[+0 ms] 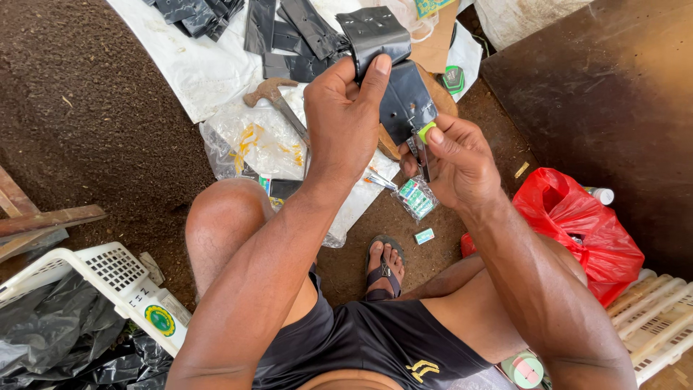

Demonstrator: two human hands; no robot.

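My left hand pinches a folded black plastic bag by its upper edge, thumb on top. My right hand grips a small stapler with a green tip pressed against the bag's lower edge. Both hands are held above my knees, over the ground. Below the right hand lie a small clear packet of staple boxes and one loose small green box on the soil.
A hammer lies on a white sheet with several black bags. A red plastic bag sits at right, a white crate at lower left, a slatted crate at lower right. My sandalled foot rests on the soil.
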